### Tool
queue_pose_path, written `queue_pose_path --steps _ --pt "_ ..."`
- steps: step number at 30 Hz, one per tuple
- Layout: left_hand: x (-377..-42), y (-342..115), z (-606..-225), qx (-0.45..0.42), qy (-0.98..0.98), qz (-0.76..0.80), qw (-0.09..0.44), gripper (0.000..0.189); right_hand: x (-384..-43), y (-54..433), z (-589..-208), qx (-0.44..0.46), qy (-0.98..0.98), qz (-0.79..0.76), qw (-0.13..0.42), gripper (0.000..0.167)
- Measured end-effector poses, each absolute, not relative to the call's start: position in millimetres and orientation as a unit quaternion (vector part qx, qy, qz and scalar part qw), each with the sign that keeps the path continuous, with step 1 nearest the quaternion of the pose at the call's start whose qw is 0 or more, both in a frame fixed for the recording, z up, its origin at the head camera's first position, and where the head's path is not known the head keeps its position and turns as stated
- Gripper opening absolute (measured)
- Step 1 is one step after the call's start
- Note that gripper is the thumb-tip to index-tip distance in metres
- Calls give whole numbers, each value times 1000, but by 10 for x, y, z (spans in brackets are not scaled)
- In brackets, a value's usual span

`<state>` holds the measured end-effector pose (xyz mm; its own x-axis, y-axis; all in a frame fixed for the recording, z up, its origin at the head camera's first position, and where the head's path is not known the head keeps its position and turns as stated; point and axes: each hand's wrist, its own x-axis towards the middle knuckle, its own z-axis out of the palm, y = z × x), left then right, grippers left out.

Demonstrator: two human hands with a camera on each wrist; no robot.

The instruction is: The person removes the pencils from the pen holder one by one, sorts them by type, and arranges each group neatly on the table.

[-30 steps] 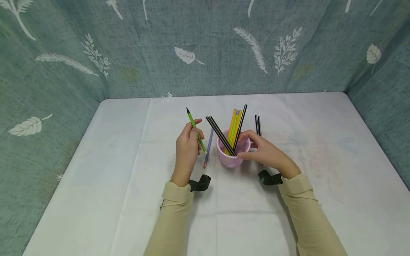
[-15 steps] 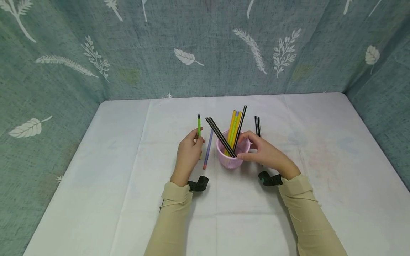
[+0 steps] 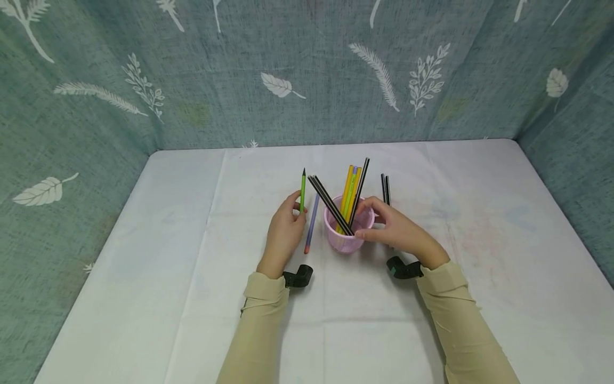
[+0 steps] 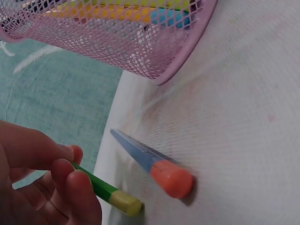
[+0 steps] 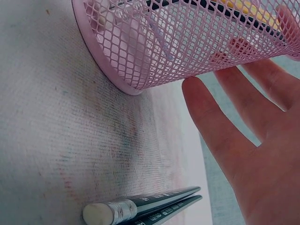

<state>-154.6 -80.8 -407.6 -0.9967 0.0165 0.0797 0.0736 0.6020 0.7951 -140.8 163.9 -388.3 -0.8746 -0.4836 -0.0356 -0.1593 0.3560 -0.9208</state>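
Observation:
My left hand [image 3: 284, 232] pinches a green pencil [image 3: 303, 186] upright, dark tip up; the left wrist view shows its yellow lower end [image 4: 125, 202] close over the white cloth. Beside it lies a blue-purple pencil [image 3: 313, 221] with an orange-red end. A pink mesh pencil cup [image 3: 345, 245] stands to its right, containing yellow, yellow-green and black pencils, several black ones [image 3: 330, 202] leaning left. My right hand [image 3: 398, 228] holds the cup by its right side, thumb at the near rim; in the right wrist view its fingers [image 5: 204, 105] spread along the mesh.
Two black pencils [image 3: 386, 186] lie right of the cup, partly behind my right hand; the right wrist view shows a white eraser [image 5: 98, 214] on one. White cloth [image 3: 192, 320] covers the table. A grey-green leaf-patterned curtain [image 3: 316, 48] hangs behind and at the sides.
The green pencil has turned from a left tilt to nearly upright, and my left hand has shifted slightly right. My right hand and the cup stay in place.

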Motion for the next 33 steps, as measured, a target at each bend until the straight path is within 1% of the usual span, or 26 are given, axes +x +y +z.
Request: queue_pose_path --steps 6,12,21,26,33 --pt "-1530 -813 -4118 -40 -903 -428 18 58 -1402 1638 -3892 -195 809 -532 157 45" --pt "-1542 -802 -4149 -55 -919 -389 22 61 -1405 1636 -3879 -195 811 -529 154 47" --pt "-1515 -789 -4179 -60 -932 -356 23 47 -1407 1636 -3896 -192 809 -534 156 44" --pt "-1506 -774 -4175 -55 -942 -331 20 44 -1406 1635 -3878 -195 809 -532 154 44" --pt "-1500 -773 -4165 -62 -946 -318 21 42 -1296 1574 -3633 -190 804 -540 162 44"
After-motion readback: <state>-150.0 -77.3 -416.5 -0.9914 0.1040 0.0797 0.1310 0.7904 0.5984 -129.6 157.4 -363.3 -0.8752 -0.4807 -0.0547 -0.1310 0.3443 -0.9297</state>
